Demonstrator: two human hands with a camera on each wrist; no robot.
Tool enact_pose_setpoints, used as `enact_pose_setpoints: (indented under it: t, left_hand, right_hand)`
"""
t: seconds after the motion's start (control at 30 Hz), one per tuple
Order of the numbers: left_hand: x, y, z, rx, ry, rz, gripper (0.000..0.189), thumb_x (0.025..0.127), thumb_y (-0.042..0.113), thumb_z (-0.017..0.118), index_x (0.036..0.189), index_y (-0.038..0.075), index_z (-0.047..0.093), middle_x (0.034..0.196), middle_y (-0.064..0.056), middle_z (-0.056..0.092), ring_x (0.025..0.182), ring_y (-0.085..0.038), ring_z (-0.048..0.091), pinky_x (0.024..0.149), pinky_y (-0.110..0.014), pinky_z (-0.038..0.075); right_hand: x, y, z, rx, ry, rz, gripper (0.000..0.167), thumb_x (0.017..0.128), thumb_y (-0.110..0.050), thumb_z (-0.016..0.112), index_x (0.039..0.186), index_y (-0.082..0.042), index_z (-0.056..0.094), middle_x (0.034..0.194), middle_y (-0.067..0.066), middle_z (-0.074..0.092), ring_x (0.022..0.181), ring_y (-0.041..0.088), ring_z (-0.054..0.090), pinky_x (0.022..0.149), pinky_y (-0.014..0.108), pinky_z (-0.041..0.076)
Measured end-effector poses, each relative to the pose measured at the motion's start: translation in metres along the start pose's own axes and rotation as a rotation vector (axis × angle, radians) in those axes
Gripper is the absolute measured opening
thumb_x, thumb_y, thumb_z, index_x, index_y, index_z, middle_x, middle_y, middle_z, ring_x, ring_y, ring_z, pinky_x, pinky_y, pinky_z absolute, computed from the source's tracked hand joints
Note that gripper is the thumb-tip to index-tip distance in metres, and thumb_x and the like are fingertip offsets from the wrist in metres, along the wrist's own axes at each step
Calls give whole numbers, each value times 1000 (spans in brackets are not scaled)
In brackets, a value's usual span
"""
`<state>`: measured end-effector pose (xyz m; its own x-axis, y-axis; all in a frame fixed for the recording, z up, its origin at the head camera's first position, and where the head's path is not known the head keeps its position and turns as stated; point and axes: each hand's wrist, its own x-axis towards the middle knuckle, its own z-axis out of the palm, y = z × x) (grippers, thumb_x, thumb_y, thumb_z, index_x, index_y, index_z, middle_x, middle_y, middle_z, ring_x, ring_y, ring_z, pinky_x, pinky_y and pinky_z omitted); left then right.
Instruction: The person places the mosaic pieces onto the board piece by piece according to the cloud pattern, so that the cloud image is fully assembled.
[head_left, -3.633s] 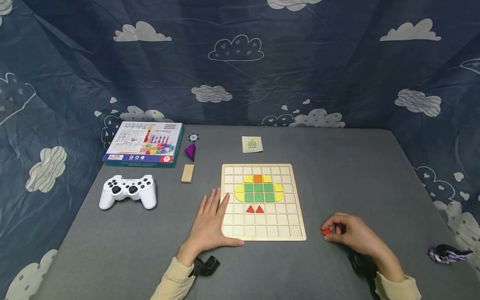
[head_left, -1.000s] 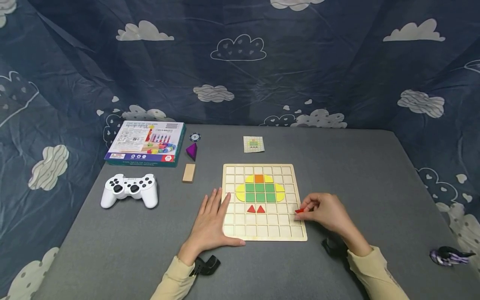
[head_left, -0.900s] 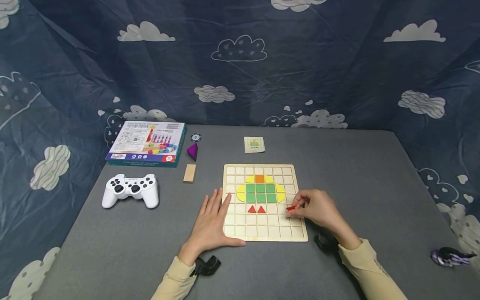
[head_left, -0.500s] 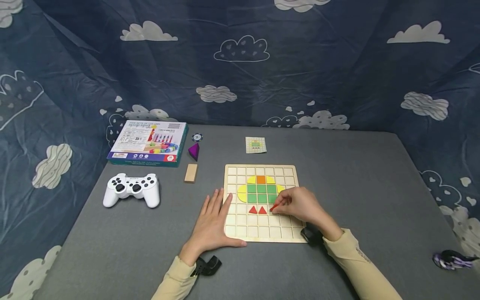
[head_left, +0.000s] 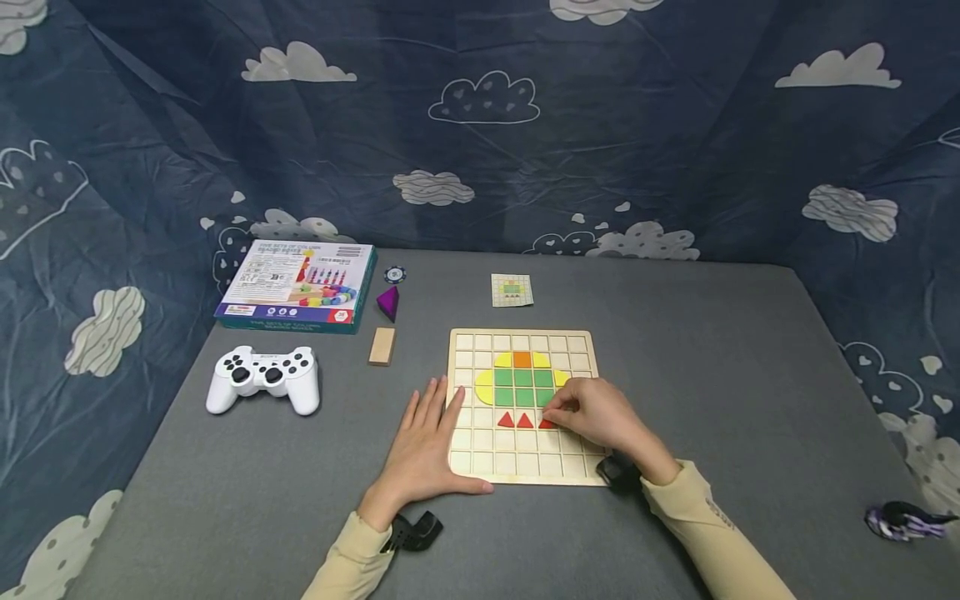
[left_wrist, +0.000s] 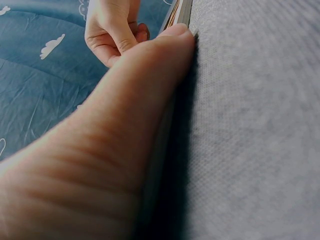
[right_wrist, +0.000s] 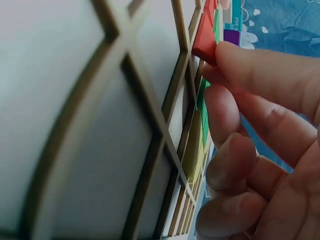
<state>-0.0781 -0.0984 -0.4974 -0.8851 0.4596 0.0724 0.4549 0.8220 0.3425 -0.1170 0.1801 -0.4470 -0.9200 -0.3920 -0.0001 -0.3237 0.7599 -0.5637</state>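
A wooden grid board point(head_left: 517, 463) lies on the grey table. My left hand point(head_left: 420, 450) rests along its left edge with straight, spread fingers, the thumb at the near left corner. My right hand point(head_left: 600, 414) pinches a red triangle tile point(right_wrist: 205, 42) between thumb and fingertips. That tile sits low over the grid, just right of two red triangles point(head_left: 515, 421) in the same row. Above the row lie several green squares point(head_left: 522, 377), rounded yellow pieces point(head_left: 484, 387) and one orange square point(head_left: 521, 360). The right fingers partly cover the held tile and the yellow piece at right.
Behind the board is a small pattern card point(head_left: 512, 291). To the left are a boxed game point(head_left: 296, 287), a white game controller point(head_left: 262, 379), a wooden block point(head_left: 382, 346), a purple pyramid point(head_left: 388, 303) and a poker chip point(head_left: 394, 274). A black-and-purple object point(head_left: 903, 521) lies far right.
My right hand has carried the red triangle tile left from beside the board and lowered it next to the other two, where it now lies flatter. The left hand stays put.
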Motion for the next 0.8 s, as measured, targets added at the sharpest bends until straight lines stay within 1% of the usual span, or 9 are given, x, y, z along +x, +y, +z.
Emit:
enact_pose_setpoints:
  t: [0.2, 0.37, 0.5, 0.67, 0.73, 0.8]
  left_hand:
    - [0, -1, 1, -8, -2, 5, 133, 55, 83, 64, 152, 6, 15, 156, -19, 4, 143, -28, -2, 113, -43, -3]
    - [0, -1, 1, -7, -9, -2, 133, 55, 83, 64, 152, 7, 14, 156, -18, 3, 143, -28, -3, 113, -42, -4]
    - [0, -2, 0, 1, -3, 0, 133, 55, 83, 64, 152, 6, 15, 156, -19, 4, 143, -28, -2, 113, -42, -3]
    - [0, -4, 1, 4, -8, 4, 133, 57, 84, 62, 152, 5, 13, 156, -19, 4, 143, -28, -2, 113, -43, -2]
    - [1, -5, 0, -30, -15, 3, 130, 61, 83, 60, 152, 5, 11, 157, -17, 3, 143, -27, -3, 113, -42, -2]
    - [1, -6, -3, -102, -9, -6, 123, 67, 80, 58, 153, 7, 9, 157, -16, 3, 143, -27, -3, 113, -41, -1]
  right_hand:
    - [1, 0, 3, 9, 5, 40, 13, 76, -17, 80, 68, -20, 70, 66, -13, 58, 57, 6, 47, 54, 28, 39]
    - [0, -1, 5, 46, -10, 73, 14, 75, -18, 81, 69, -19, 69, 63, -12, 58, 56, 7, 47, 53, 28, 38]
    - [-1, -1, 6, 80, -15, 90, 14, 74, -21, 83, 70, -19, 69, 63, -13, 58, 55, 8, 47, 51, 27, 36]
    - [-2, 2, 6, 105, -10, 102, 13, 78, -26, 79, 72, -20, 70, 63, -12, 57, 54, 8, 47, 50, 26, 37]
    - [-3, 5, 4, 110, 0, 99, 13, 81, -28, 76, 74, -19, 71, 62, -12, 56, 54, 8, 46, 49, 25, 36]
    - [-5, 9, -1, 116, 25, 94, 14, 84, -30, 73, 78, -18, 72, 63, -10, 55, 54, 10, 45, 48, 25, 36]
